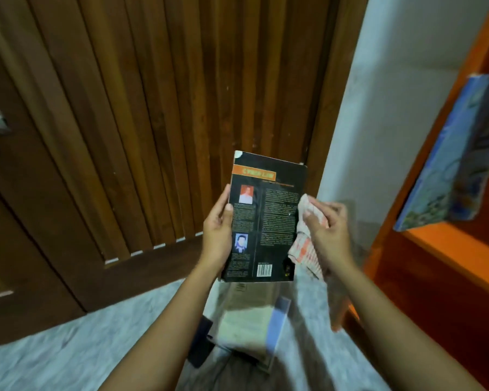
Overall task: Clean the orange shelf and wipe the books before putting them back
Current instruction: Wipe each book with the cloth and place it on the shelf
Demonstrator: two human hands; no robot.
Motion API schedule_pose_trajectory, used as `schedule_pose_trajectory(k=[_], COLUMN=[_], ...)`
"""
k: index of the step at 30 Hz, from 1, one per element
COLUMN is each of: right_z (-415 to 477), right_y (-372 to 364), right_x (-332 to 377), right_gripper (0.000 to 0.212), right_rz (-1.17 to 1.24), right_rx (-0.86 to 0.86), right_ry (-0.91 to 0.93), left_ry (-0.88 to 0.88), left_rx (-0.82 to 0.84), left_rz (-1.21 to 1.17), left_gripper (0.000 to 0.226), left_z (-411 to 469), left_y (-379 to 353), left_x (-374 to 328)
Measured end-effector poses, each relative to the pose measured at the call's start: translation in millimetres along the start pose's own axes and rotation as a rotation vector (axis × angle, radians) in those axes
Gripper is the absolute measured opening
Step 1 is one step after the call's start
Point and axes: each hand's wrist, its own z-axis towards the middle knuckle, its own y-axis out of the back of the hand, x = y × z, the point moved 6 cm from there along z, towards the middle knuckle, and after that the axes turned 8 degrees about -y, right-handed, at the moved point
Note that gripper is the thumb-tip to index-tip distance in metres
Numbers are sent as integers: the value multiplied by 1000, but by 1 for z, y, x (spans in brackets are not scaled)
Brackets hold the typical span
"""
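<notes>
My left hand (216, 235) grips the left edge of a black book (268, 221), held upright with its back cover facing me. That cover shows an orange title band, two small portraits and a barcode. My right hand (329, 230) is closed on a white and orange cloth (308, 244), which presses against the book's right edge. The orange shelf (449, 249) stands at the right, and a blue book (458, 153) leans on its board.
A dark slatted wooden door (153, 108) fills the view ahead. On the pale marbled floor (68, 348) below my hands lie several other books (251, 325). A white wall strip (378, 108) separates the door from the shelf.
</notes>
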Motion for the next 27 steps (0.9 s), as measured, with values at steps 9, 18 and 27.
schedule_pose_trajectory(k=[9,18,27], right_z=[-9,-48,-48], right_y=[14,26,54], right_x=[147,147,95], right_gripper=[26,25,24], right_rz=[-167,-144,-130], right_rx=[-292,-247,-407], right_ry=[411,435,129], left_ry=[-85,-110,-3], left_rx=[86,123,-17], left_rz=[-122,-217,-436], left_gripper=[38,38,34], left_z=[-21,-19,-21], left_y=[-58,-79,-65], left_x=[-66,-99,-95])
